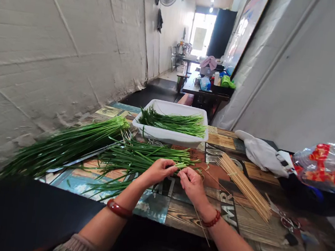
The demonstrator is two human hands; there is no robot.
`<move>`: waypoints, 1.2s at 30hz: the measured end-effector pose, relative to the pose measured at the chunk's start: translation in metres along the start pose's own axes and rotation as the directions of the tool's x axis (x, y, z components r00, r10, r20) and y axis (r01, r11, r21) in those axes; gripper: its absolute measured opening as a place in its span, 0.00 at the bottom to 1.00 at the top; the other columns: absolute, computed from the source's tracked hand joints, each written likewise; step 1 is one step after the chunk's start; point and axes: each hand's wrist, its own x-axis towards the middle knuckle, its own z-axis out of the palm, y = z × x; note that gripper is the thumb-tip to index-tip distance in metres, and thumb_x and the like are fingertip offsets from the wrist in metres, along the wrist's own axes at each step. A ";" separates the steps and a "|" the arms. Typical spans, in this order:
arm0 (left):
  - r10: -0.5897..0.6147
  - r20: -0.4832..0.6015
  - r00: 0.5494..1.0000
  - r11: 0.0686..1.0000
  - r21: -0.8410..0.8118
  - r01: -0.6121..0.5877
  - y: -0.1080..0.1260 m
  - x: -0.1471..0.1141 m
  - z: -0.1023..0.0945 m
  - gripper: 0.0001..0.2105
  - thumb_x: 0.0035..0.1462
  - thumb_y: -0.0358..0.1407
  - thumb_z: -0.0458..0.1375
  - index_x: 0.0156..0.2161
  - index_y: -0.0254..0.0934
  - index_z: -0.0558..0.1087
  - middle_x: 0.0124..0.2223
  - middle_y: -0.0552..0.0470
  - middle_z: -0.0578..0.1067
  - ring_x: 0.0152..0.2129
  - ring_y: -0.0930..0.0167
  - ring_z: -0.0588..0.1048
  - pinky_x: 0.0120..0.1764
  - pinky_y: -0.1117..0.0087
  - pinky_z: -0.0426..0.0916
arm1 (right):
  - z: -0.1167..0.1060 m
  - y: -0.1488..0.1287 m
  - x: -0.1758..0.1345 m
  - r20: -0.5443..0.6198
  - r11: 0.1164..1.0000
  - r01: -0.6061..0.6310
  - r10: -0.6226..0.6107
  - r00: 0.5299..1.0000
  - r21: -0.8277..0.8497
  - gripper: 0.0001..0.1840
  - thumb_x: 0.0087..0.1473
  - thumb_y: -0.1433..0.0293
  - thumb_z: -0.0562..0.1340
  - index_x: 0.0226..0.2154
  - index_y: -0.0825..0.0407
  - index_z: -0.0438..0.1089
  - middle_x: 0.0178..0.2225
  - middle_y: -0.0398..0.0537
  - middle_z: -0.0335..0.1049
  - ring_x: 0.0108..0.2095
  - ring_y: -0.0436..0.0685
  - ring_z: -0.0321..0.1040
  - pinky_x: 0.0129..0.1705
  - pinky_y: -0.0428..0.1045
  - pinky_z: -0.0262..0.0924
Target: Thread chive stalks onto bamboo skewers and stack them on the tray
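Note:
My left hand (161, 171) is closed around the pale ends of a few garlic chives (180, 165), their green leaves trailing to the left. Close beside it, my right hand (190, 182) is pinched at the same ends. A thin bamboo skewer (202, 226) sticks out from under the right palm toward the table's front edge; its tip is hidden by the fingers. Loose chives (139, 154) lie spread behind and left of my hands. Just beyond them, a white plastic tray (169, 136) holds more chives.
A thick pile of chives (69, 145) lies at the left by the wall. On the right of the patterned table (186, 216) are a bundle of bamboo skewers (245, 187), scissors (289, 222), a white cloth (262, 154) and a clear plastic bag (324, 168).

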 end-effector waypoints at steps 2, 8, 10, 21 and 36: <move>0.004 0.061 0.998 1.000 -0.019 -0.003 0.000 -0.002 0.002 0.15 0.53 0.44 0.56 0.27 0.31 0.73 0.22 0.54 0.69 0.21 0.76 0.65 0.26 0.75 0.60 | 0.003 -0.003 -0.015 -0.027 0.999 -0.044 0.045 0.999 0.032 0.16 0.59 0.58 0.55 0.30 0.53 0.67 0.15 0.35 0.55 0.17 0.47 0.51 0.21 0.44 0.46; -0.031 0.256 0.966 0.997 0.071 0.013 -0.008 -0.009 0.016 0.15 0.52 0.43 0.57 0.25 0.32 0.71 0.19 0.56 0.67 0.17 0.78 0.62 0.22 0.77 0.54 | 0.019 -0.005 -0.066 -0.256 0.988 -0.123 0.095 0.962 -0.096 0.17 0.61 0.60 0.51 0.31 0.53 0.68 0.15 0.37 0.57 0.17 0.48 0.55 0.23 0.45 0.50; -0.009 0.302 0.953 0.997 0.071 -0.013 -0.010 -0.011 0.016 0.15 0.53 0.44 0.56 0.25 0.32 0.70 0.19 0.57 0.66 0.17 0.78 0.61 0.21 0.77 0.54 | 0.025 -0.008 -0.072 -0.324 0.972 -0.117 0.045 0.945 -0.205 0.15 0.61 0.62 0.52 0.30 0.52 0.68 0.15 0.37 0.58 0.18 0.49 0.57 0.25 0.45 0.51; 0.070 0.335 0.940 0.994 0.051 -0.092 -0.012 -0.014 0.011 0.16 0.57 0.43 0.52 0.25 0.34 0.67 0.20 0.58 0.63 0.18 0.78 0.58 0.24 0.76 0.53 | 0.045 -0.012 -0.068 -0.420 0.951 -0.105 -0.029 0.907 -0.291 0.14 0.60 0.65 0.52 0.28 0.51 0.68 0.15 0.38 0.59 0.19 0.50 0.59 0.27 0.46 0.54; 0.153 0.341 0.927 0.948 0.215 -0.235 -0.016 -0.021 0.013 0.13 0.60 0.39 0.52 0.34 0.33 0.76 0.31 0.50 0.77 0.28 0.71 0.71 0.34 0.72 0.64 | 0.044 -0.007 -0.062 -0.456 0.979 -0.195 0.200 0.867 0.059 0.18 0.57 0.55 0.57 0.41 0.52 0.65 0.17 0.36 0.64 0.12 0.47 0.58 0.14 0.42 0.52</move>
